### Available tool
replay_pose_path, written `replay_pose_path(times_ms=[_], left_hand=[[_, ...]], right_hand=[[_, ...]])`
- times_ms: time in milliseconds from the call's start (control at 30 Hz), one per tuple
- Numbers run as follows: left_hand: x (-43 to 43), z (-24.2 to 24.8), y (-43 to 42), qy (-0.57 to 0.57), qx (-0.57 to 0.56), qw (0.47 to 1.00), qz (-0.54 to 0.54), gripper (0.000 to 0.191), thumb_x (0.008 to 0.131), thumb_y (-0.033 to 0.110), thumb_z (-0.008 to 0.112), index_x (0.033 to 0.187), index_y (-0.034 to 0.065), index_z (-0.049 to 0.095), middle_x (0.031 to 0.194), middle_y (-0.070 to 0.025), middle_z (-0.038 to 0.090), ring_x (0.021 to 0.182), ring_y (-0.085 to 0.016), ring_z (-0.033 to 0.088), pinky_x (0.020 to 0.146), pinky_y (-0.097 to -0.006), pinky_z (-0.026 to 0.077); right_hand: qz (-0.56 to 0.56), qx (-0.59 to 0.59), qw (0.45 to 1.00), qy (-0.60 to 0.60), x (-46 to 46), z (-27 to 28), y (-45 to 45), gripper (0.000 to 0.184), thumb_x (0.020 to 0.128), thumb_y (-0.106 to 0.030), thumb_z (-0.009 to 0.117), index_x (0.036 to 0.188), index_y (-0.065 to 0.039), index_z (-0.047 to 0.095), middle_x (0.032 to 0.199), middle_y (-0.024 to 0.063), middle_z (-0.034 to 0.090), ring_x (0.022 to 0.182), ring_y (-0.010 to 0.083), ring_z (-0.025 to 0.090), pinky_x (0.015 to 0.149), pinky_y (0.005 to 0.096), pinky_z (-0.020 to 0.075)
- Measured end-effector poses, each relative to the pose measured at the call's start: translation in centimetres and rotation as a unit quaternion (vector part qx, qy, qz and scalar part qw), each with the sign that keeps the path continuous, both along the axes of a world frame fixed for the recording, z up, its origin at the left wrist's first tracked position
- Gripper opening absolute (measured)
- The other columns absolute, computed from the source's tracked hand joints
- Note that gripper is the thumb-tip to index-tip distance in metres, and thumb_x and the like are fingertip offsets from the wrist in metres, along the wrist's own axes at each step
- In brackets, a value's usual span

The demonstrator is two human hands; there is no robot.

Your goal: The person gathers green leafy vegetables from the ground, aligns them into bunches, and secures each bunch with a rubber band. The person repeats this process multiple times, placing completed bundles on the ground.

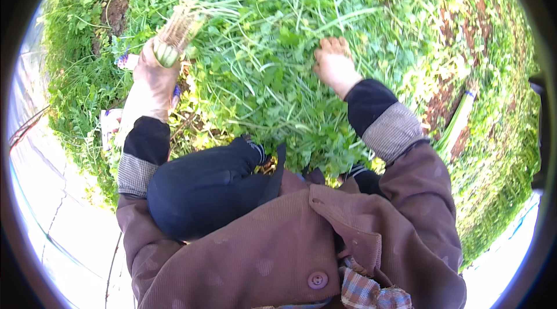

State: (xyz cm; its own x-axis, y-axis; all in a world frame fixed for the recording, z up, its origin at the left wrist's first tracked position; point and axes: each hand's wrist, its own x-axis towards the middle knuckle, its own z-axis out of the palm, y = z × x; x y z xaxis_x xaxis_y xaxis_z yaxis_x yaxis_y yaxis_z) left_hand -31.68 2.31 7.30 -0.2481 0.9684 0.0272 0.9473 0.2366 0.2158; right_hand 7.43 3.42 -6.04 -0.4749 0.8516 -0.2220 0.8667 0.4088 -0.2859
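My left hand (156,70) is closed round a bundle of pale green stalks (178,33), probably celery, whose stringy, root-like brownish end points up and away. Some thin stems reach right from its top. My right hand (334,59) is held over a thick layer of loose green leaves and stems (270,61), its fingers bent; whether it grips any of them cannot be told. Just left of my left hand is a small pink and purple item (126,60), partly hidden.
At the right, a bundle of green stalks (459,120) with a purplish band lies on the ground. Bare reddish soil (115,0) shows at the upper left. Pale plastic sheeting (39,170) runs along the left side. My bent knee (200,187) is below my left hand.
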Motion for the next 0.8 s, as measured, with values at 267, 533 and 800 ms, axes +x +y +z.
replay_pose_path(times_ms=[267,533,800], left_hand=[[-0.8,-0.6,-0.3,0.047,0.079,0.994,-0.061,0.067,0.071,0.023,0.082,0.129,0.0083,0.054,0.105,-0.0153,0.068,0.094,-0.034,0.067,0.084,-0.0450,0.053],[-1.1,-0.7,-1.0,-0.001,0.126,0.989,-0.075,0.071,0.066,0.020,0.085,0.129,0.0100,0.054,0.105,-0.0119,0.066,0.095,-0.032,0.064,0.087,-0.0436,0.048],[-1.6,0.0,-1.0,-0.015,0.157,0.981,-0.111,0.067,0.068,0.020,0.078,0.129,0.0049,0.053,0.104,-0.0101,0.066,0.090,-0.028,0.065,0.083,-0.0416,0.049]], right_hand=[[-0.181,-0.480,0.826,0.236,0.3,9.9,1.7,0.022,0.095,-0.026,0.067,0.093,-0.004,0.069,0.093,0.0119,0.072,0.093,0.0258,0.069,0.099,0.0385,0.0501],[-0.192,-0.588,0.337,0.710,-12.2,9.4,12.6,0.054,0.104,-0.050,0.046,0.112,0.000,0.063,0.113,0.0182,0.069,0.095,0.0279,0.069,0.090,0.0458,0.0565],[-0.145,-0.539,0.645,0.523,-22.4,7.8,16.3,0.086,0.099,-0.068,0.044,0.145,0.005,0.044,0.142,0.0154,0.053,0.134,0.0271,0.048,0.112,0.0433,0.0372]])
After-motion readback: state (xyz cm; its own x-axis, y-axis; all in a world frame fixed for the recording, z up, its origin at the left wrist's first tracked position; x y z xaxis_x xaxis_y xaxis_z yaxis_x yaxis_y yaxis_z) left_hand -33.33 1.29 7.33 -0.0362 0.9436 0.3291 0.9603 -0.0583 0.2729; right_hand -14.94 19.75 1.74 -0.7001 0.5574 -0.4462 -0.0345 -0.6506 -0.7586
